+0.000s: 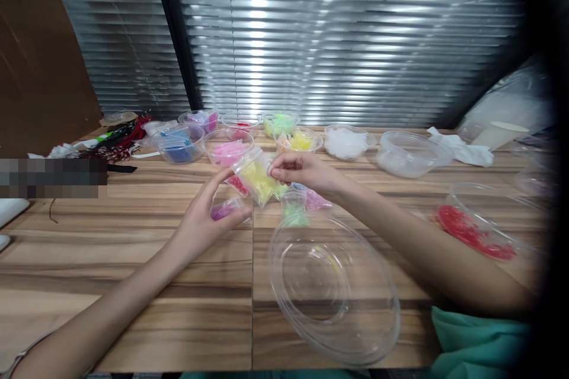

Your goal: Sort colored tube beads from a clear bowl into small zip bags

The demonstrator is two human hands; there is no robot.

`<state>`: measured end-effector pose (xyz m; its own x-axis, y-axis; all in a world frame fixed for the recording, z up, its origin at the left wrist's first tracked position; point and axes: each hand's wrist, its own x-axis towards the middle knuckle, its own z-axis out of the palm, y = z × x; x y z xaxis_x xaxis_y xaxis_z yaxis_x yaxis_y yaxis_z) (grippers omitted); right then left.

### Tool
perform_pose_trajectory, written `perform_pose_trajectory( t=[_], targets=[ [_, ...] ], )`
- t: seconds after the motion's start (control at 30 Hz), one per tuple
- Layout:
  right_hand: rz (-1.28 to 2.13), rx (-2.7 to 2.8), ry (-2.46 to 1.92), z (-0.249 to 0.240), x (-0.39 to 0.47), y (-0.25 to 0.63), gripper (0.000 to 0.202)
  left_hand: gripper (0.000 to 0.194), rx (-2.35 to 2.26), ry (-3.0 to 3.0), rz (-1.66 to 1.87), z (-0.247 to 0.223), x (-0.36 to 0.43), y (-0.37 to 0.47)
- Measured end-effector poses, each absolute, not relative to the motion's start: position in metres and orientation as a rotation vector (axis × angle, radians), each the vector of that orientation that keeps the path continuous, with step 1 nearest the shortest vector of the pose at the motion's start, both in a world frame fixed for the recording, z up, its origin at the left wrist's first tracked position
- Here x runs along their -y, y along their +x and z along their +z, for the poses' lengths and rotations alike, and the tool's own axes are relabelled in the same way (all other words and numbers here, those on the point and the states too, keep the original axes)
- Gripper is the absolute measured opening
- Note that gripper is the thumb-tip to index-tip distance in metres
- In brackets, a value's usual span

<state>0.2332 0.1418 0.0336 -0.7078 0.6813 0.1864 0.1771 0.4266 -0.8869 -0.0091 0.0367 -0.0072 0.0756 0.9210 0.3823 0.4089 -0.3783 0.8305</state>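
My right hand pinches the right edge of a small clear zip bag with yellow contents, held tilted above the table. My left hand is at the bag's lower left, its thumb and fingers spread apart; whether a fingertip touches the bag I cannot tell. Behind and beneath the hands lie more small bags: a purple one seen between my left thumb and fingers, a red one, a pale green one and a pink-purple one. A large clear round bowl stands in front of them, with a yellowish trace inside.
Along the back stand clear bowls with blue, pink, yellow and white contents. An oval clear tub is right of them. Red strands lie in a container at right. Tangled cords are at back left.
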Motion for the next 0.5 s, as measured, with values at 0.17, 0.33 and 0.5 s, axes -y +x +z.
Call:
perform_pose_trajectory(
  t=[0.17, 0.33, 0.5],
  targets=[
    [1.404, 2.244, -0.524, 0.055, -0.115, 0.227, 0.022, 0.063, -0.793, 1.550, 1.283, -0.005, -0.028, -0.007],
    [1.366, 2.371, -0.471, 0.061, -0.100, 0.224, 0.017, 0.077, -0.687, 1.493, 1.191, 0.001, -0.020, -0.011],
    [1.117, 2.436, -0.556, 0.072, -0.093, 0.228, 0.014, 0.084, -0.779, 1.423, 1.268, 0.002, -0.018, -0.018]
  ],
)
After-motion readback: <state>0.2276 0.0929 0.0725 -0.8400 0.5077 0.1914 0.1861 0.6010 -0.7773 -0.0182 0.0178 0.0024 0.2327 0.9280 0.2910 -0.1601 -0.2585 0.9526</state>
